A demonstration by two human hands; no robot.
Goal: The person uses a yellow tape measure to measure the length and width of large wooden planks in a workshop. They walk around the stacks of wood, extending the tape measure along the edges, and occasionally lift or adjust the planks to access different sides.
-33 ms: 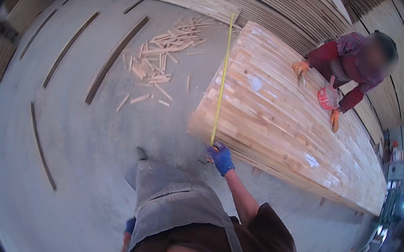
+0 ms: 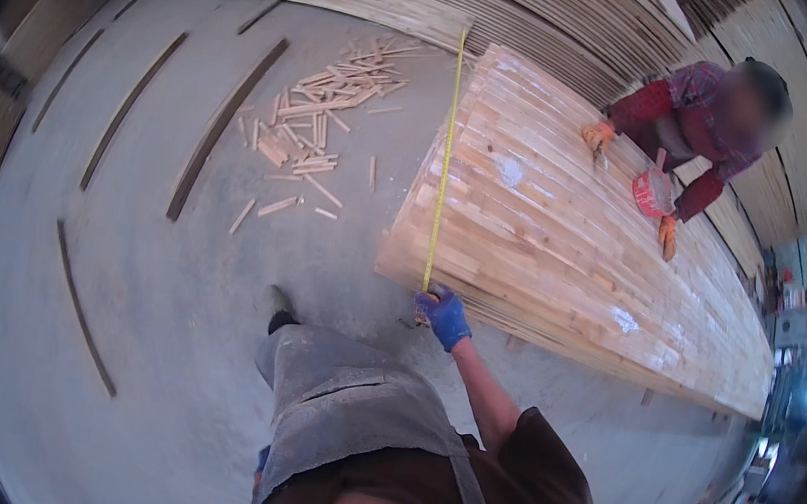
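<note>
Fingers point(image 2: 430, 299) of the worker's right hand point(image 2: 446, 320), in a blue glove, are curled around the near end of the tape point(image 2: 445, 167). The left hand point(image 2: 263, 457) is mostly concealed by the apron point(image 2: 353, 417); I cannot tell the state of its fingers. Tape appearance: narrow, yellow, faintly marked, drawn out straight. Tape position: across the left end of the stack point(image 2: 547, 229), running from the near edge toward the far side; its far stretch shows past the stack's left edge. Stack surface: pale jointed strips with brown knots and white smears. Container: one red bucket point(image 2: 648, 195) toward the far side of the stack, between a co-worker's orange gloves point(image 2: 667, 239). A handle point(image 2: 660, 159) stands up at the bucket; its contents cannot be made out. Loose sticks point(image 2: 313, 130) lie on the floor point(image 2: 206, 298), left of the stack.
</note>
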